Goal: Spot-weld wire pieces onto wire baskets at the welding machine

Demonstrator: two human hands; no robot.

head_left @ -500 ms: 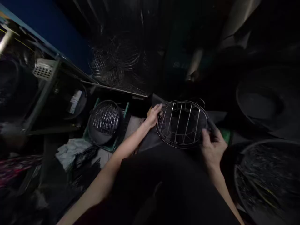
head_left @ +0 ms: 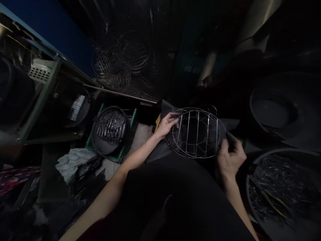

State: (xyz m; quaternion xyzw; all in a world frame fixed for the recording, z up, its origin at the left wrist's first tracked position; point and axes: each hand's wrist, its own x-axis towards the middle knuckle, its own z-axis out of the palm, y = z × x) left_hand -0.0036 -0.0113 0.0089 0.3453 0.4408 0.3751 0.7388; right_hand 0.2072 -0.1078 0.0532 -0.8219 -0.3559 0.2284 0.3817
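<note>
A round wire rack, with bright parallel bars across a hoop and a wavy wire ring beneath, is held level above my lap. My left hand grips its left rim between thumb and fingers. On the opposite side, my right hand is curled at the right rim, thumb against it and fingers bent around the edge; shadow hides part of that grasp. Dark sheet material shows beneath the rack.
To the left, a round pan of short metal rods sits in a green crate. Wire racks are heaped behind. A tub of small metal pieces stands right, near another dark basin. A pale cloth lies lower left.
The rack's barred hoop has shifted slightly right and now looks offset from the ring below. My left hand has moved a little right with its fingers straighter; my right hand has moved slightly right.
</note>
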